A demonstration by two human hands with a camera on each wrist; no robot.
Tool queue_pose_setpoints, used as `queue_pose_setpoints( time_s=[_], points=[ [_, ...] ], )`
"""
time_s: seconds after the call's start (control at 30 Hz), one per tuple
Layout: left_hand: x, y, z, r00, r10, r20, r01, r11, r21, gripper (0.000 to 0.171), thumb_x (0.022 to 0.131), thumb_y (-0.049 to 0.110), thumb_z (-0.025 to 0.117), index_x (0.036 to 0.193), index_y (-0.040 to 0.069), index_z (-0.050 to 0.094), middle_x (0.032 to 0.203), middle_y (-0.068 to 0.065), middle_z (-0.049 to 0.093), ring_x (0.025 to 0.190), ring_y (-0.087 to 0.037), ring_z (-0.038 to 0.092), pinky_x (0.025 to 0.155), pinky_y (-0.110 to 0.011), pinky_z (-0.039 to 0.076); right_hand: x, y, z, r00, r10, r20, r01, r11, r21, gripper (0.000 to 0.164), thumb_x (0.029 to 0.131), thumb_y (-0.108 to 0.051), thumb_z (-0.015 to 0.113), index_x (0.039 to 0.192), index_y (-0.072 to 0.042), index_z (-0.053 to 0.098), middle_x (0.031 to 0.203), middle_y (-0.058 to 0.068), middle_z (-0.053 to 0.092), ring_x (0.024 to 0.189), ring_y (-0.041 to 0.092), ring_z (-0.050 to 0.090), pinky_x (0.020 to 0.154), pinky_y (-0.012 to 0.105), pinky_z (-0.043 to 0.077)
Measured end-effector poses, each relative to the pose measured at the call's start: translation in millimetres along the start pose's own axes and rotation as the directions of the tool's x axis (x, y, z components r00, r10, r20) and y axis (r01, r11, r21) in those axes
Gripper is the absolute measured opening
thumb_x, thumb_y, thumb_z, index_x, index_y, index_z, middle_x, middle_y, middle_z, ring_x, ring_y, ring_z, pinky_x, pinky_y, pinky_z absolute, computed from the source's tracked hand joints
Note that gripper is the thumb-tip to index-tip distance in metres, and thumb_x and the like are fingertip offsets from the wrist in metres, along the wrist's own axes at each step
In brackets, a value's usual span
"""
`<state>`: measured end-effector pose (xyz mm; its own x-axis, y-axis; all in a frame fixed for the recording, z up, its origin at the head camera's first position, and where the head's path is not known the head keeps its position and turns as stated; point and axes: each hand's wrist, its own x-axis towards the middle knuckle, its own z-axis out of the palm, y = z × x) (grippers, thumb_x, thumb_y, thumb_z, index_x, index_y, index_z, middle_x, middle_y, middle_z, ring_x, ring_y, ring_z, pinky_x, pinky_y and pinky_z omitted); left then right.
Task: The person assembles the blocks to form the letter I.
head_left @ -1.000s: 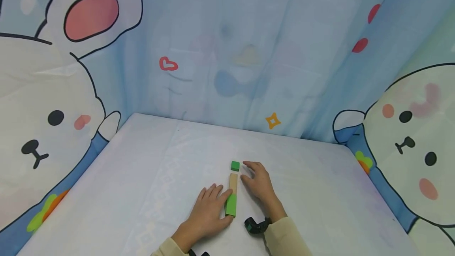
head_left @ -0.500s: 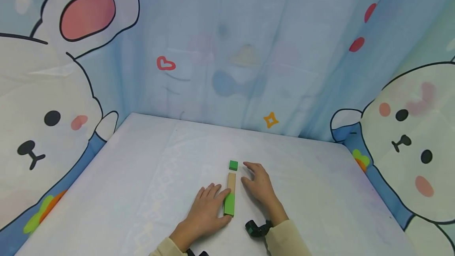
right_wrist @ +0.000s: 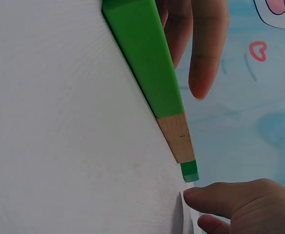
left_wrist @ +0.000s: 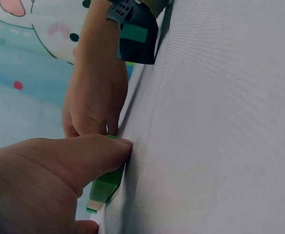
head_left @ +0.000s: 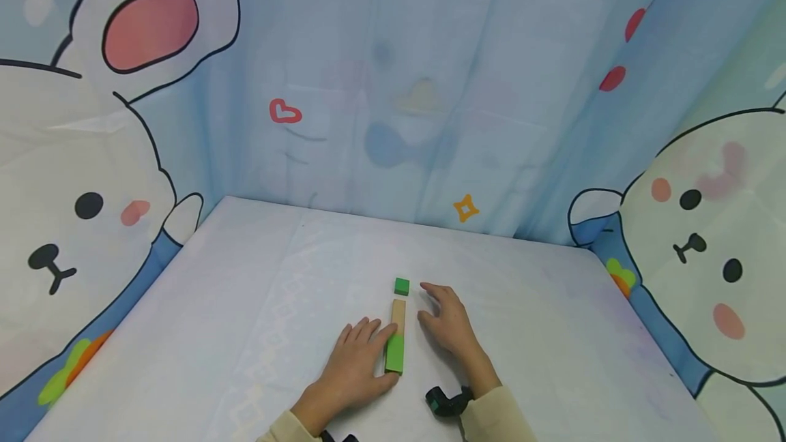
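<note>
A long green block [head_left: 395, 355] and a bare-wood block [head_left: 398, 316] lie end to end on the white table, touching. Just beyond the wooden one, across a small gap, sits a green cube [head_left: 402, 286]. My left hand [head_left: 355, 367] rests at the left of the green block, its fingers fairly straight. Its thumb [left_wrist: 115, 151] lies at the block's near end, and the index fingertip reaches its far part. My right hand [head_left: 449, 319] hovers right of the cube and wooden block, fingers loosely bent, thumb and index apart, holding nothing. The right wrist view shows its thumb [right_wrist: 205, 197] near the cube.
A white cloth [head_left: 295, 278] covers the table. Behind and beside it hang blue curtains [head_left: 344, 53] printed with white cartoon animals. A black wrist camera [head_left: 447, 402] sits by the right sleeve, close to the table.
The head view has shifted slightly, so the whole scene slides a little left. Both hands and the blocks stay nearly in the same arrangement.
</note>
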<state>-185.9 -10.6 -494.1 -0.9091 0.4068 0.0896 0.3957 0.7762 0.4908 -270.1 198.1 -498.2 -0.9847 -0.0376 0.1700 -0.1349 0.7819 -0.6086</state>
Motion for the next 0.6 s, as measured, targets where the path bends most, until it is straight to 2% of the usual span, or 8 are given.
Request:
queue_pose_setpoints(
  time_s=[0.17,0.33,0.47,0.6],
  points=[
    [-0.7,-0.3,-2.2,1.0,-0.002,0.011,0.002,1.0,-0.018,0.079,0.088,0.047,0.075,0.156,0.019,0.045,0.157,-0.015,0.047,0.15,-0.038,0.039,0.122,-0.063,0.029,-3.6,0.8,-2.4,1.0,-0.01,0.001,0.01,1.0,-0.003,0.056,0.091,-0.007,0.069,0.146,-0.01,0.058,0.147,0.019,0.055,0.14,0.041,0.051,0.114,0.058,0.043],
    [-0.5,0.2,-3.1,1.0,-0.011,0.02,0.012,0.998,-0.064,0.084,0.088,0.055,0.074,0.157,0.019,0.043,0.157,-0.014,0.047,0.15,-0.039,0.038,0.122,-0.063,0.027,-7.6,0.1,-5.7,1.0,0.001,0.001,-0.001,1.0,-0.004,0.054,0.093,-0.006,0.064,0.146,-0.01,0.057,0.147,0.019,0.054,0.14,0.04,0.051,0.115,0.058,0.042],
    [1.1,-0.5,-2.3,1.0,-0.021,0.0,0.021,0.996,-0.091,0.082,0.09,0.061,0.068,0.156,0.018,0.044,0.156,-0.015,0.049,0.15,-0.04,0.039,0.122,-0.063,0.027,-9.7,-1.1,-7.8,1.0,0.013,0.001,-0.013,1.0,-0.001,0.054,0.094,-0.007,0.062,0.147,-0.01,0.056,0.148,0.018,0.054,0.14,0.04,0.051,0.115,0.058,0.042],
    [2.5,-1.9,-2.7,1.0,-0.025,-0.009,0.023,0.993,-0.115,0.076,0.097,0.061,0.058,0.156,0.013,0.045,0.156,-0.016,0.049,0.15,-0.04,0.038,0.122,-0.064,0.027,-11.1,-2.2,-9.6,1.0,0.005,-0.007,-0.005,1.0,0.0,0.051,0.096,-0.01,0.063,0.146,-0.009,0.057,0.147,0.019,0.055,0.14,0.04,0.051,0.115,0.058,0.043]
  ],
)
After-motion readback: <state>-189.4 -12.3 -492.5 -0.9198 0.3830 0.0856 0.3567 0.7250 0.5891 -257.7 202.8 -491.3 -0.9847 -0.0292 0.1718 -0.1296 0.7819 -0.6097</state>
